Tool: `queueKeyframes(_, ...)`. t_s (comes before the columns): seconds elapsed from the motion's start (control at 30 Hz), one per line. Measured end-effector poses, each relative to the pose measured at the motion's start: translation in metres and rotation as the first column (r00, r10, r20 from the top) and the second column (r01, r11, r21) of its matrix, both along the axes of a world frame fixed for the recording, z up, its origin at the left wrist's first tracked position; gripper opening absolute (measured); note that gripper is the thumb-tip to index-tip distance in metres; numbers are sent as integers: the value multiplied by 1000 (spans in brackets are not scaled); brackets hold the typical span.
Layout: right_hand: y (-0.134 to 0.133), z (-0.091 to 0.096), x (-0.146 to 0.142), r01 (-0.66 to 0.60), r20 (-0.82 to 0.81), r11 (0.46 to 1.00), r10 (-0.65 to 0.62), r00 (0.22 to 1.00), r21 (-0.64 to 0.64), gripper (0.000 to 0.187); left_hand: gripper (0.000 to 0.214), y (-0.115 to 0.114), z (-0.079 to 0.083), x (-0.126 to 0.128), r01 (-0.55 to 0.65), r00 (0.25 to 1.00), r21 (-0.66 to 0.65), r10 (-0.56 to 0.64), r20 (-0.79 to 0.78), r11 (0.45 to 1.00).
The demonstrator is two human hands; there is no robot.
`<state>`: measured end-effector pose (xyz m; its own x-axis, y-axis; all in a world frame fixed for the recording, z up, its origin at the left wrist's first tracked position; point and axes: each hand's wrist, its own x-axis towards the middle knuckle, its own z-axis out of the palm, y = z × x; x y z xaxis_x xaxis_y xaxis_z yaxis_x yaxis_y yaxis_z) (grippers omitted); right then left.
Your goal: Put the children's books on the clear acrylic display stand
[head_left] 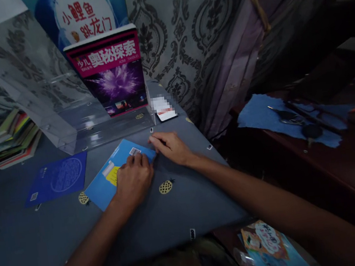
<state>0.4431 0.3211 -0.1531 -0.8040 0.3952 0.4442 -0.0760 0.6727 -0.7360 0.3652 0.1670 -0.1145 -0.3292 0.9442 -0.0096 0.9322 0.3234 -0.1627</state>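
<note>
A thin light-blue book [106, 182] lies back cover up on the grey-blue tablecloth [162, 221], its barcode toward the far corner. My left hand [133, 179] rests on top of it with fingers curled down, pressing on the cover. My right hand [170, 147] pinches the book's far right corner near the barcode, fingers closed on the edge. A pink and purple book [110, 72] stands upright in a clear acrylic stand [66, 120] just behind my hands.
A dark blue booklet [56, 179] lies flat to the left. A stack of books [5, 139] sits at the far left. A small card [165, 113] lies by the stand. Patterned curtains hang behind. Blue cloth [266, 117] covers a dark wooden table on the right. Another booklet [269, 247] lies below.
</note>
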Motion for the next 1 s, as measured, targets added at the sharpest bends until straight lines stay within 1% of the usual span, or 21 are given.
queueKeyframes(0.1, -2, -5, -1, -84, 92, 991, 75, 993, 103, 30, 32, -2, 0, -3, 16, 999, 16, -16, 29, 1000)
queueKeyframes(0.17, -3, -6, -2, -77, 114, 986, 61, 992, 145, 27, 31, -5, 1, -10, 33, 997, 32, -35, 62, 999)
queueKeyframes(0.23, -5, -6, -1, -41, 126, 984, 19, 992, 172, 27, 30, -10, 4, -20, 28, 995, 50, -32, 94, 998)
queueKeyframes(0.3, -7, -4, 0, -6, 138, 980, -22, 990, 197, 26, 28, -16, 8, -33, -38, 995, 53, 33, 99, 998)
queueKeyframes(0.4, -9, -2, 1, 27, 141, 975, -59, 988, 219, 31, 29, -25, 11, -53, -182, 980, 30, 180, 81, 983)
queueKeyframes(0.47, -8, -3, 0, 20, 125, 982, -44, 991, 189, 34, 33, -29, 11, -62, -232, 969, 11, 230, 92, 973)
queueKeyframes(0.53, -6, -5, -3, -3, 102, 991, -11, 995, 132, 33, 34, -32, 12, -68, -254, 961, -3, 253, 109, 967)
queueKeyframes(0.63, 0, -11, -11, -50, 88, 997, 45, 995, 61, 31, 35, -32, 13, -72, -294, 948, -12, 293, 121, 956)
queueKeyframes(0.77, 8, -16, -30, -130, 68, 991, 129, 989, 12, 29, 36, -31, 15, -74, -322, 934, -5, 319, 160, 947)
queueKeyframes(0.9, 19, -20, -50, -103, 59, 993, 107, 993, -57, 27, 37, -31, 12, -78, -328, 927, 20, 318, 197, 944)
queueKeyframes(1.0, 24, -25, -59, -85, 45, 990, 91, 995, -117, 25, 35, -31, 5, -83, -307, 934, 79, 284, 217, 949)
